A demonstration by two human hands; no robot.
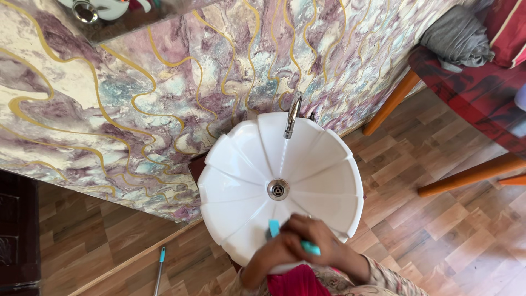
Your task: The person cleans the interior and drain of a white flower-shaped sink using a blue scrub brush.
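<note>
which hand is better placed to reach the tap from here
Probably the right hand. It sits over the near rim of the white basin, but it grips a teal handled tool. The tap stands at the far rim. The left hand's position is unclear.

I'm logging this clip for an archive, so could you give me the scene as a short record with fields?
setting: white petal-shaped basin against a marbled purple and gold wall, wood-pattern floor
fittings: chrome tap at the back rim, metal drain in the middle
hands: both together over the front rim; which is which cannot be told
held: turquoise handle, its other end showing above the fingers
nearby: teal-tipped pole on the floor; orange-legged furniture with grey cloth
</note>
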